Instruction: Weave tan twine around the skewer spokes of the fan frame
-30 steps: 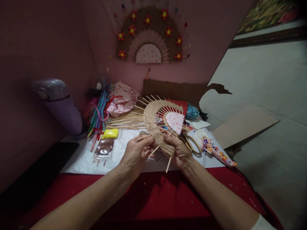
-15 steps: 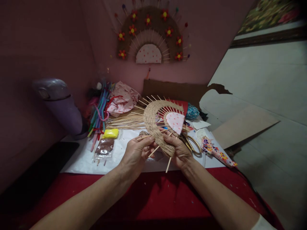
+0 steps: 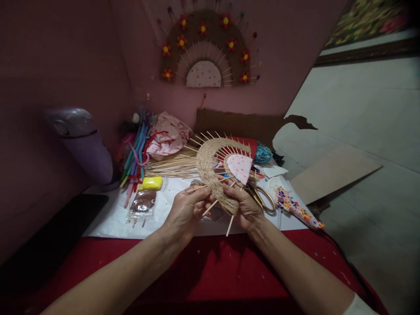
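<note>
I hold a half-round woven fan piece [image 3: 210,164] above the table: tan cord wound through thin wooden sticks that fan out from a pink dotted half-disc [image 3: 239,167]. My right hand [image 3: 244,205] grips its lower end from the right. My left hand [image 3: 187,210] is closed in a pinch at the sticks and cord on the left side of that end. A finished piece of the same kind [image 3: 205,48], with red flowers, hangs on the pink wall.
On the white sheet [image 3: 111,221] lie a bundle of sticks [image 3: 170,166], coloured pipe cleaners [image 3: 136,153], pink cloth [image 3: 167,133], a yellow block [image 3: 151,183], scissors [image 3: 262,197] and a patterned glue gun [image 3: 295,208]. A purple jug [image 3: 82,144] stands left. Cardboard [image 3: 331,170] lies right.
</note>
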Action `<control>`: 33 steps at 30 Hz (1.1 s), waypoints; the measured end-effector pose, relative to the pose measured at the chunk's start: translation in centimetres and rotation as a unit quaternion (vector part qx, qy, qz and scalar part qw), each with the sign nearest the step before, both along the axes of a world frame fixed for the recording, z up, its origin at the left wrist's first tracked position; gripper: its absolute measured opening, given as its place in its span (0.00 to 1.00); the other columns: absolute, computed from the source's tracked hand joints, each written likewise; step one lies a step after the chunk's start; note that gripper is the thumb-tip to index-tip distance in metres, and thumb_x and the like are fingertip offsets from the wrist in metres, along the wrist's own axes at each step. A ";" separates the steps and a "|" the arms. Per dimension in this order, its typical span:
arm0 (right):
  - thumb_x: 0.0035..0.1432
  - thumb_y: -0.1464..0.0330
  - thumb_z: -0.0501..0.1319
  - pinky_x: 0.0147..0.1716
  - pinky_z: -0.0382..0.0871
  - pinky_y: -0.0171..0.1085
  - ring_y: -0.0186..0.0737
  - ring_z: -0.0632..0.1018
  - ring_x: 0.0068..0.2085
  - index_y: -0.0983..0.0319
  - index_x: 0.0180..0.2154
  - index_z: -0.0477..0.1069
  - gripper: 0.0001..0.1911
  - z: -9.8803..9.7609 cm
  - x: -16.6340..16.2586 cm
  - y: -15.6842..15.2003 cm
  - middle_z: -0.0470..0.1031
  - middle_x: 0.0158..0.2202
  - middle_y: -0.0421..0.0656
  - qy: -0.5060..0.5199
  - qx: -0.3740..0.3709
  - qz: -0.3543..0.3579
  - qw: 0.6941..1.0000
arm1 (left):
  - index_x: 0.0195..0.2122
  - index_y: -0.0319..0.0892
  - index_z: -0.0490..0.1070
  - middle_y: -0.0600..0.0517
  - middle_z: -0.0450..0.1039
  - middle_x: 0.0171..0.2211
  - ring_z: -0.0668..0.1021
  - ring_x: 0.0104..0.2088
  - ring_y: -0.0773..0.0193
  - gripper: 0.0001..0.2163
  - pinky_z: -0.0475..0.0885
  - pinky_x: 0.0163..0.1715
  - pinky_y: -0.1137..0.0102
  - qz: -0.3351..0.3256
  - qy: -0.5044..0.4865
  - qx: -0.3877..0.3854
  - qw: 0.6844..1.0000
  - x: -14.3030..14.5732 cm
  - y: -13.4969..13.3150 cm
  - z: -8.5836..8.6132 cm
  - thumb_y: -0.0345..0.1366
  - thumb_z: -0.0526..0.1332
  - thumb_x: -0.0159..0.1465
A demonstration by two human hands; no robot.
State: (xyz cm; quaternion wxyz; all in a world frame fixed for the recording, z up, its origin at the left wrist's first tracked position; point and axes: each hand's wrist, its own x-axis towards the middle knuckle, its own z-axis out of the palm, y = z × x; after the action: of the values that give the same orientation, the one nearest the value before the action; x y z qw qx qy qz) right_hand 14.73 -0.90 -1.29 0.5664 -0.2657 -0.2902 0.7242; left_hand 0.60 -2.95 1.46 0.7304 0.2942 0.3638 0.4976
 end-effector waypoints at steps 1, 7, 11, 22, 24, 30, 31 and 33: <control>0.41 0.75 0.66 0.33 0.73 0.33 0.35 0.78 0.30 0.63 0.39 0.71 0.18 0.0 0.0 0.0 0.78 0.32 0.40 -0.002 -0.002 -0.001 1.000 | 0.30 0.34 0.72 0.52 0.71 0.22 0.70 0.18 0.73 0.08 0.65 0.18 0.77 -0.001 0.000 0.000 1.000 0.0 0.0 0.0 0.33 0.66 0.51; 0.40 0.75 0.67 0.33 0.73 0.32 0.35 0.78 0.30 0.63 0.38 0.72 0.18 -0.1 0.0 0.1 0.78 0.32 0.41 -0.006 0.003 -0.007 1.000 | 0.31 0.34 0.72 0.51 0.71 0.23 0.70 0.19 0.73 0.08 0.65 0.17 0.78 -0.002 0.005 0.004 1.000 -0.1 -0.1 0.0 0.33 0.65 0.53; 0.41 0.75 0.67 0.34 0.72 0.32 0.35 0.78 0.31 0.62 0.38 0.72 0.18 -0.1 0.0 0.2 0.78 0.33 0.40 -0.007 0.007 -0.003 1.000 | 0.31 0.34 0.72 0.52 0.70 0.23 0.70 0.19 0.72 0.08 0.63 0.16 0.78 0.005 0.010 0.001 1.000 -0.1 0.0 -0.1 0.33 0.65 0.52; 0.42 0.74 0.66 0.38 0.73 0.37 0.37 0.78 0.33 0.62 0.40 0.71 0.18 -0.1 0.0 0.0 0.78 0.33 0.40 -0.006 0.007 0.005 1.000 | 0.30 0.34 0.72 0.51 0.71 0.23 0.70 0.19 0.71 0.08 0.63 0.17 0.76 0.004 0.016 0.003 1.000 0.0 0.0 -0.1 0.33 0.66 0.51; 0.42 0.74 0.67 0.38 0.73 0.37 0.37 0.78 0.32 0.62 0.39 0.71 0.18 -0.2 0.1 0.0 0.78 0.33 0.40 -0.010 0.008 0.000 1.000 | 0.29 0.34 0.72 0.51 0.71 0.23 0.70 0.19 0.71 0.08 0.63 0.17 0.76 0.005 0.017 0.002 1.000 0.0 0.0 0.0 0.33 0.66 0.51; 0.42 0.75 0.67 0.37 0.72 0.34 0.35 0.78 0.32 0.62 0.39 0.71 0.18 -0.1 0.0 0.0 0.78 0.32 0.39 -0.004 0.003 0.001 1.000 | 0.28 0.34 0.71 0.51 0.71 0.23 0.70 0.18 0.72 0.08 0.63 0.17 0.77 0.010 0.021 -0.003 1.000 0.0 -0.1 0.3 0.33 0.66 0.50; 0.42 0.75 0.67 0.37 0.72 0.34 0.35 0.78 0.32 0.62 0.39 0.71 0.18 0.0 0.0 0.0 0.78 0.32 0.40 -0.003 0.003 0.002 1.000 | 0.28 0.34 0.71 0.51 0.71 0.23 0.70 0.18 0.72 0.08 0.63 0.17 0.77 0.010 0.022 -0.003 1.000 0.0 -0.1 0.2 0.33 0.66 0.50; 0.42 0.75 0.67 0.38 0.73 0.36 0.36 0.78 0.32 0.62 0.39 0.71 0.18 0.0 0.0 -0.1 0.78 0.33 0.40 -0.003 0.004 0.002 1.000 | 0.28 0.34 0.71 0.51 0.71 0.23 0.70 0.19 0.72 0.08 0.63 0.16 0.77 0.009 0.021 0.000 1.000 0.0 -0.1 0.2 0.33 0.67 0.50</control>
State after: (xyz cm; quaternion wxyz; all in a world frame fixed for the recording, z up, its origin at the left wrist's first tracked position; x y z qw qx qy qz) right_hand 14.70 -0.96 -1.31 0.5647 -0.2651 -0.2956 0.7235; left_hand 0.62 -3.03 1.61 0.7183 0.3014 0.3816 0.4976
